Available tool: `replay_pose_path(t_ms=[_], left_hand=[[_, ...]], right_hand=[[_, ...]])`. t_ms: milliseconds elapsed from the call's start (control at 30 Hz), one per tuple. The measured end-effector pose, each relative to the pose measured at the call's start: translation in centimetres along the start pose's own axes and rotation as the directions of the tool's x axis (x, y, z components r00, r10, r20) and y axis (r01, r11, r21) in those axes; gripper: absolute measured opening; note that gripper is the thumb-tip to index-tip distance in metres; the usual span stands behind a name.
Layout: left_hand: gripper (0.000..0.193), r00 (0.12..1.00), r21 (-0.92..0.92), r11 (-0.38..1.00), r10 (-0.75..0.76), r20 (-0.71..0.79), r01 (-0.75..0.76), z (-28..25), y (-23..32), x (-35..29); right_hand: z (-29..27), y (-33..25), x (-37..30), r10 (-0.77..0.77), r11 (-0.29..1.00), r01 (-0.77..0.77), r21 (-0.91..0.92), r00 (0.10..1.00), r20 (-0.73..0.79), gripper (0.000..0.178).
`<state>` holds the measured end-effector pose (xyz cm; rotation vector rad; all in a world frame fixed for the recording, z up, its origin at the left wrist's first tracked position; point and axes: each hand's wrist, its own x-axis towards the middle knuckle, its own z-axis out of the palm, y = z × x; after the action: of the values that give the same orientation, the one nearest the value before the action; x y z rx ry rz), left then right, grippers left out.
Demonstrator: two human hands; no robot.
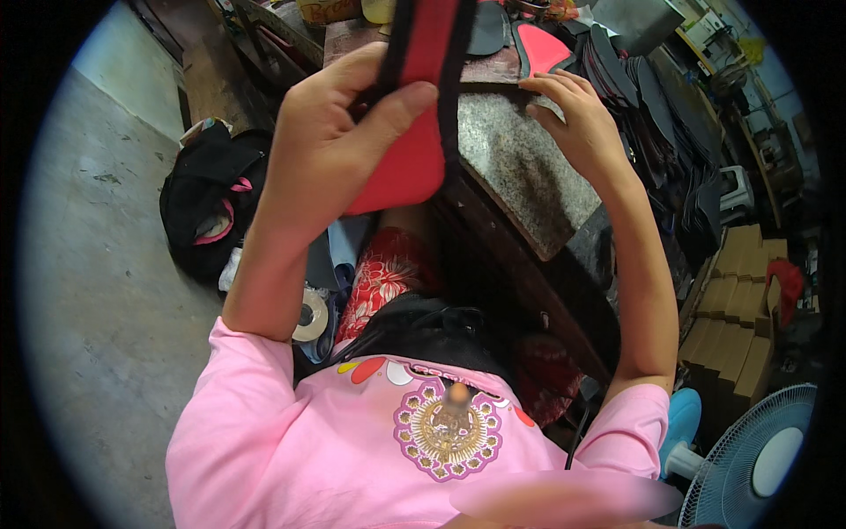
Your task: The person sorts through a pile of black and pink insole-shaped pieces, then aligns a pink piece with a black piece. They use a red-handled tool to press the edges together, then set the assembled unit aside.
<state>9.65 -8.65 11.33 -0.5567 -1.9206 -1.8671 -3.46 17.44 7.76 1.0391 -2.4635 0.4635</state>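
Note:
My left hand (330, 132) is raised and closed on a red fabric piece with black edging (407, 167). Its upper part is a narrow strip that runs out of the top of the view, and its wider red part hangs below my thumb. Over the bench, my right hand (582, 119) has its fingers stretched and the thumb apart. Its fingertips are at the lower edge of a second red piece with a dark border (542, 48), which lies flat; whether they touch it I cannot tell.
A speckled stone slab (520, 167) lies on the bench below my right hand. Stacks of dark cut pieces (670, 123) stand to the right. A black bag (211, 203) sits at left, with a tape roll (312, 316) near my lap. Cartons (736, 291) and a fan (758, 458) are at right.

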Motion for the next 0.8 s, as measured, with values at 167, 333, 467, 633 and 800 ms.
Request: replay_pose_path(t_ms=[167,333,467,633,800], left_hand=[[0.024,0.973,0.363,0.907,0.168,0.156,-0.214,2.6,-0.8,0.8],[0.043,0.857,-0.271,0.814,0.505,-0.105,-0.513,4.2,1.5,4.2],[0.026,0.903,-0.273,0.911,0.371,0.219,-0.308,6.2,0.8,3.3],[0.028,0.696,0.050,0.862,0.372,0.614,-0.505,7.7,-5.3,2.4],[0.030,0.842,-0.046,0.985,0.167,0.513,-0.167,7.8,-8.9,2.2]], right_hand=[[-2.6,-3.3,-4.5,0.153,0.783,-0.229,0.579,0.972,0.178,0.038],[-4.8,-3.9,-7.5,-0.023,0.434,-0.561,0.705,0.775,0.631,0.108],[-4.4,-3.4,-9.8,-0.186,0.049,-0.589,0.807,0.788,0.587,0.144],[-2.8,-1.3,-12.4,0.143,-0.585,-0.139,0.799,0.952,0.270,0.139],[-2.5,0.1,-12.4,0.112,-0.301,-0.209,0.931,0.961,0.252,0.118]])
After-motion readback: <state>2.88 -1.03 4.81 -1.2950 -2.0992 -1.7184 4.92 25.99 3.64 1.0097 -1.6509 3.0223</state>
